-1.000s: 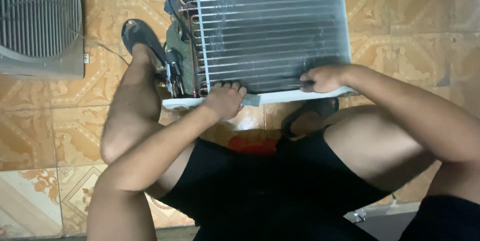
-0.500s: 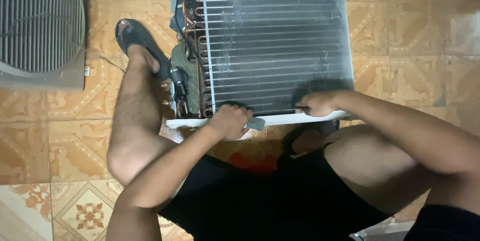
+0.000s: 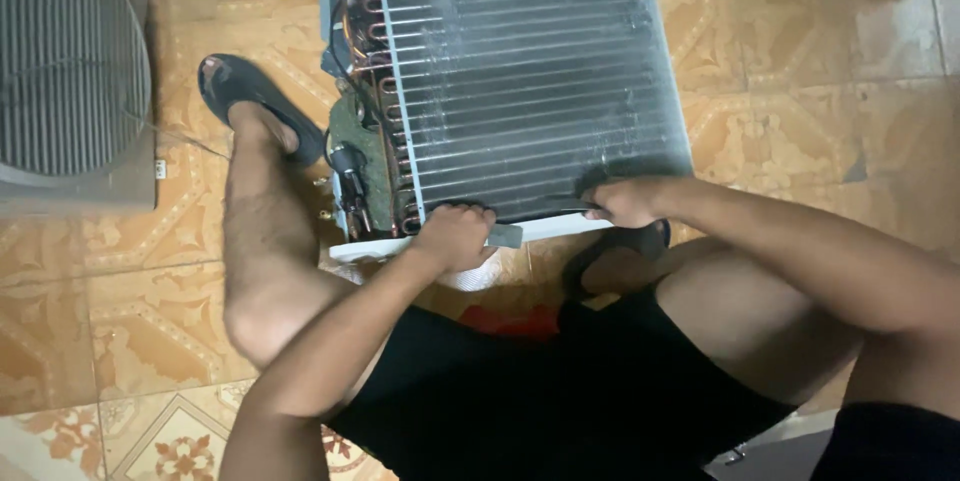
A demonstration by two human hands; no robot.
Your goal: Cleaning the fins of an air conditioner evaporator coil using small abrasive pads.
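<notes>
Head view, unit: one finned coil unit stands on the tiled floor, between the person's knees.
Left hand: curled closed on the unit's white lower edge, by a small grey piece.
Right hand: fingers closed on the same edge.
Sandals: two, one worn left, one under the right hand.
Fan grille: one, far left.

Silver-grey finned coil with copper bends, black sandal, orange patterned floor tiles.
</notes>
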